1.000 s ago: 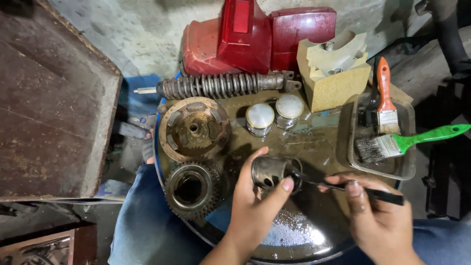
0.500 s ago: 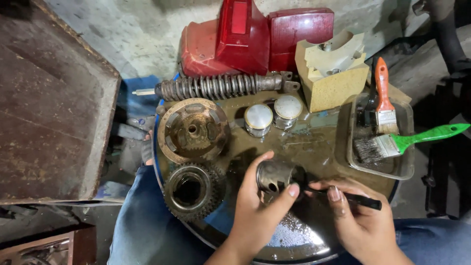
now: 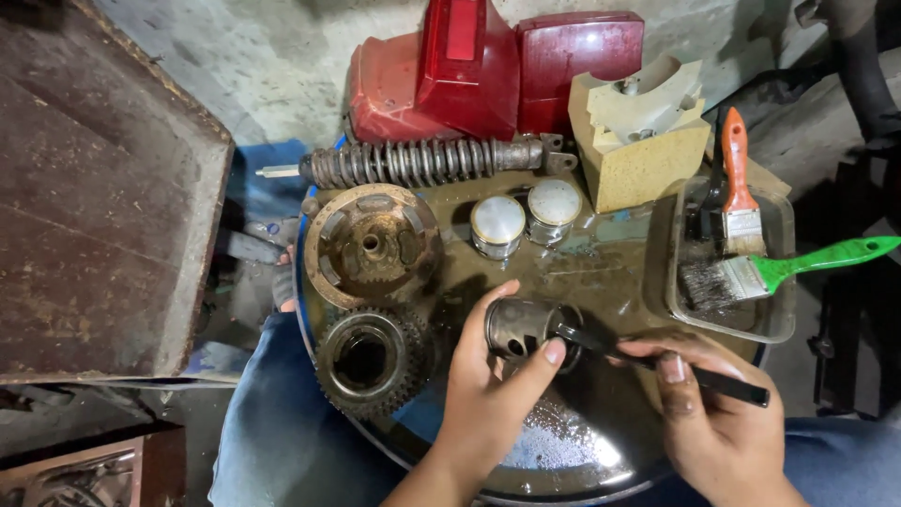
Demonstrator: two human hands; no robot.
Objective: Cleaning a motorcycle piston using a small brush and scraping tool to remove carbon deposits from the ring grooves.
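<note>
My left hand grips a dirty metal piston, held on its side above a round, oily metal pan. My right hand holds a black-handled tool whose tip reaches into the piston's open end. Two cleaner pistons stand upright at the back of the pan. A round clutch hub and a toothed gear lie on the pan's left side.
A coil shock absorber lies across the pan's far rim, with red plastic covers behind it. A clear tray on the right holds an orange-handled brush and a green-handled brush. A rusty metal table stands left.
The piston has turned a little in my left hand. My right hand has shifted along the black tool, whose tip stays in the piston.
</note>
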